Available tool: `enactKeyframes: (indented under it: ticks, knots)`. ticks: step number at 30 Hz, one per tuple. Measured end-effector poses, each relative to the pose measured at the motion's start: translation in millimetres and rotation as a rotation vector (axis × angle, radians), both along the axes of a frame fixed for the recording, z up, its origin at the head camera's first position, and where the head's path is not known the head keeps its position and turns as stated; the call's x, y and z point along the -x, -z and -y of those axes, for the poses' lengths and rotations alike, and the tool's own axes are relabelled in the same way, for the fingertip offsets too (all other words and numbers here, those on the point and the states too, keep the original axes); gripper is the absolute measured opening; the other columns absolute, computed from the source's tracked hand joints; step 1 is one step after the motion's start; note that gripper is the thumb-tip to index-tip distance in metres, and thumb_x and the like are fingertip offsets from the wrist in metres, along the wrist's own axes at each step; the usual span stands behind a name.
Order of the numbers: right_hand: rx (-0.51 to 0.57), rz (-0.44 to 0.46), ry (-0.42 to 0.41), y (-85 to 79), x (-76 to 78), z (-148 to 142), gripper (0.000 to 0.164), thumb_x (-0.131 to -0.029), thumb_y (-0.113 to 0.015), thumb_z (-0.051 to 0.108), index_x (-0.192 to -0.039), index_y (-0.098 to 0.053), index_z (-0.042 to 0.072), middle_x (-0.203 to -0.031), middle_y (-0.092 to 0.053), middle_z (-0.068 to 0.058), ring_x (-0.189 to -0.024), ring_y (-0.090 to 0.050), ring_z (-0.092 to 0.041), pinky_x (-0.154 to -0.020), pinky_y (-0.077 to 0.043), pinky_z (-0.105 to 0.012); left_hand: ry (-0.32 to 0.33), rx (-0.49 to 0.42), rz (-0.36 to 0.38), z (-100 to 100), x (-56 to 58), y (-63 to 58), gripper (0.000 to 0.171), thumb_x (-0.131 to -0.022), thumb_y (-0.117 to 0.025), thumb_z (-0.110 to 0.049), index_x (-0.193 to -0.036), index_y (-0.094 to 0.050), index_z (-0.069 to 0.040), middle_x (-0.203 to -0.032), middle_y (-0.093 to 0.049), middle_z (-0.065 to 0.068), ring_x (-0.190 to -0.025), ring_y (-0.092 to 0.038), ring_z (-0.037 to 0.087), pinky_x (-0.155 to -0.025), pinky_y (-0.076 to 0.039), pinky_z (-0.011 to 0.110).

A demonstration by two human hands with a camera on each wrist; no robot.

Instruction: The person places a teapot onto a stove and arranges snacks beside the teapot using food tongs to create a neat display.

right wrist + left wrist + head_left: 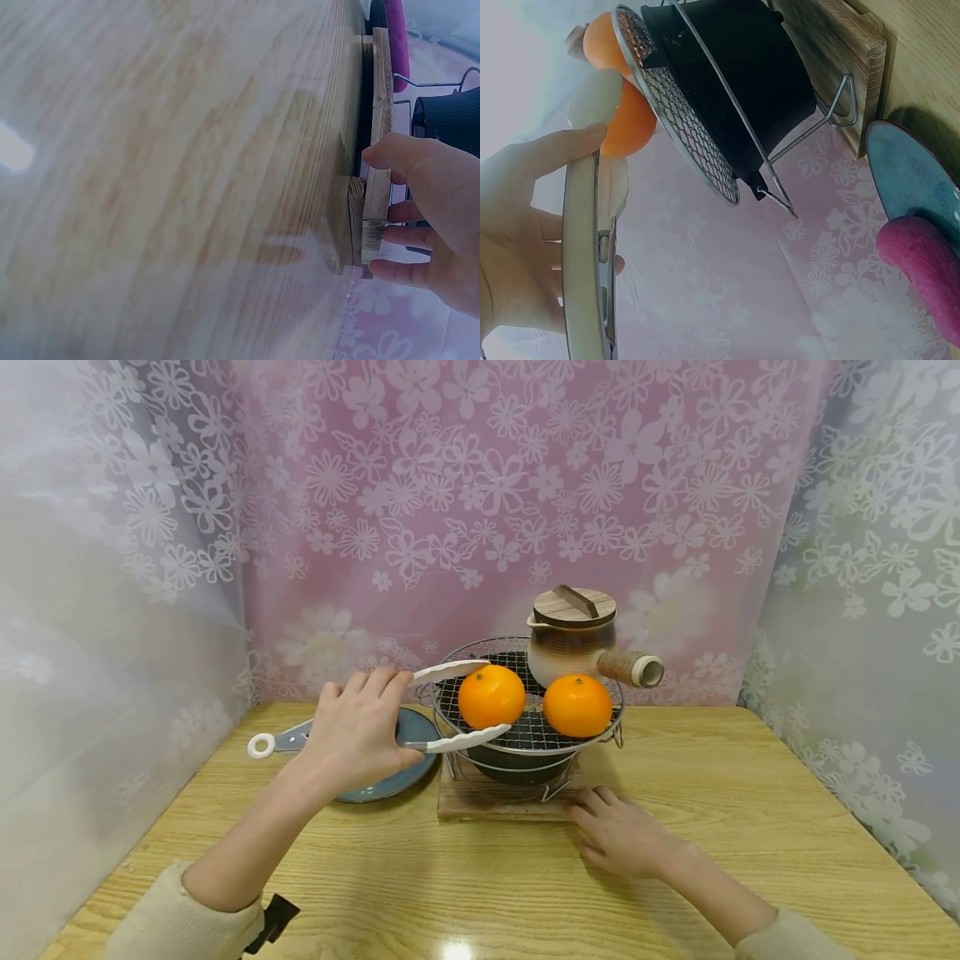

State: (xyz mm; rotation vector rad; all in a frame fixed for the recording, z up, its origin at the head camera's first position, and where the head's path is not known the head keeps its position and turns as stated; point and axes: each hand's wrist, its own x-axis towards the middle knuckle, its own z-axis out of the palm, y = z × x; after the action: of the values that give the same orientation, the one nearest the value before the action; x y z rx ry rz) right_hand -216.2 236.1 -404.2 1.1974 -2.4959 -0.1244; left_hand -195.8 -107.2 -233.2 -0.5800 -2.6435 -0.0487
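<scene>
My left hand (360, 727) holds a pair of tongs (465, 739) with white scalloped tips and a white ring at the handle end. Thumb and fingers grip its two arms from opposite sides. Between the tips is the left orange (491, 697), on a round wire grill (531, 724); I cannot tell how firmly they press it. Another orange (577, 706) sits to its right on the mesh. My right hand (622, 833) touches the front right edge of a wooden board (487, 806) under the grill, thumb and fingertips fairly straight in the right wrist view.
A brown and cream teapot (558, 652) with a wooden lid stands at the grill's back right, side handle pointing right. Beneath the mesh is a black pot (727, 75). Left of the board, a blue plate (900, 161) bears a purple sweet potato (922, 262), hidden in the head view.
</scene>
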Motion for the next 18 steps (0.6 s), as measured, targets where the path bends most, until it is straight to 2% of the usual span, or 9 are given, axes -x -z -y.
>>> enactKeyframes:
  ticks: [18]
  knots:
    - [0.009, -0.001, 0.009, 4.0, 1.4, -2.4, 0.039, -0.078, -0.068, 0.025, -0.112, -0.058, 0.010, -0.111, -0.051, -0.008, -0.099, -0.048, -0.027, -0.079, -0.045, -0.041, 0.010, 0.020, 0.005, -4.7, -1.3, -1.9, 0.088, -0.062, -0.080, -0.045, -0.133, -0.046, -0.005, -0.128, -0.050, 0.010, -0.110, -0.048, 0.031, -0.077, -0.035, 0.044]
